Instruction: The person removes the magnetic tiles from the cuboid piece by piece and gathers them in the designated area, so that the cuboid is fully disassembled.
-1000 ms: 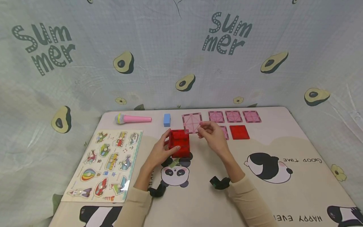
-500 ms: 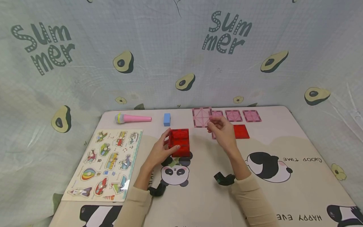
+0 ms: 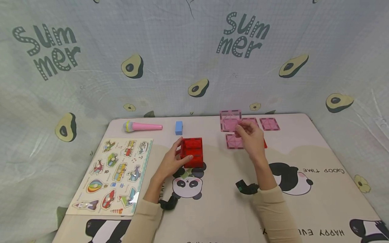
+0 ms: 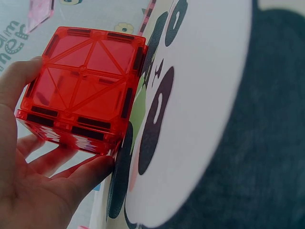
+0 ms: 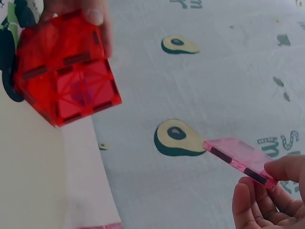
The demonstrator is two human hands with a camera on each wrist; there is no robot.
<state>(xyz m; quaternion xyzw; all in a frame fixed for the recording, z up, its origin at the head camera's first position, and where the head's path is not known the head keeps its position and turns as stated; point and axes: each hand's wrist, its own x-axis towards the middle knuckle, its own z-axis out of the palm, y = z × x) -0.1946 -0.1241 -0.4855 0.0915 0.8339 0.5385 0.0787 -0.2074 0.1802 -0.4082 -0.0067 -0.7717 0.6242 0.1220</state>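
Observation:
A red cube-like box of see-through magnetic tiles (image 3: 193,153) stands near the table's middle. My left hand (image 3: 170,163) grips its left side, thumb on the near side; the left wrist view shows the fingers (image 4: 93,174) around its underside. Between thumb and fingers, my right hand (image 3: 253,140) pinches a pink magnetic tile (image 3: 230,116) by its lower right corner. That tile is raised over the back row of pink tiles, apart from the box. The right wrist view shows the pinched tile (image 5: 238,153) nearly edge-on.
Several pink tiles (image 3: 269,124) lie flat at the back right, one of them (image 3: 234,141) nearer me. A red tile (image 3: 265,144) is mostly hidden behind my right hand. Further left are a blue block (image 3: 179,128), a pink toy microphone (image 3: 146,127) and a picture puzzle board (image 3: 112,177).
My right hand has carried the pink tile right and farther back, away from the red box. My left hand and the box have stayed in place.

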